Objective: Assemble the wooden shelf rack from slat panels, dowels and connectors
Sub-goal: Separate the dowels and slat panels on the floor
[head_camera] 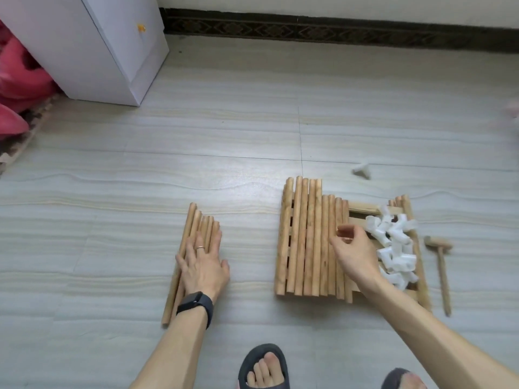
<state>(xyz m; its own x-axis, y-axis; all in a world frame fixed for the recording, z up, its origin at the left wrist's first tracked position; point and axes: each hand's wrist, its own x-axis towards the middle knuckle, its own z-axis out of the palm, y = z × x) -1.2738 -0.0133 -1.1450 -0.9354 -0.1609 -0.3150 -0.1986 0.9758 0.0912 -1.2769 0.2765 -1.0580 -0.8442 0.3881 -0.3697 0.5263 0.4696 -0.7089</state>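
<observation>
Sorting, seemingly: left hand [203, 266] flat on sorted dowels [206, 226]; right hand [355, 252] curled over dowel pile [306, 240], grip unclear; next, carry one across.

Small dowel bundle [193, 248] left of dowel-topped slat panel [362, 209]; mallet [441, 262] right.

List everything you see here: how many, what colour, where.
slat panel: at least one, wood, floor right
stacked dowels: about ten, wood, on slat panel
loose dowels: about six, wood, floor left, under left grip
connectors: heap, white, panel's right half
stray connector: one, white, floor beyond panel
mallet: one, wooden, right of panel
cabinet: one, white, top left
red bags: unclear count, far left
sandals: two, dark, bottom edge
left grip: one, bare, flat on loose dowels
right grip: one, bare, curled over stacked dowels
</observation>
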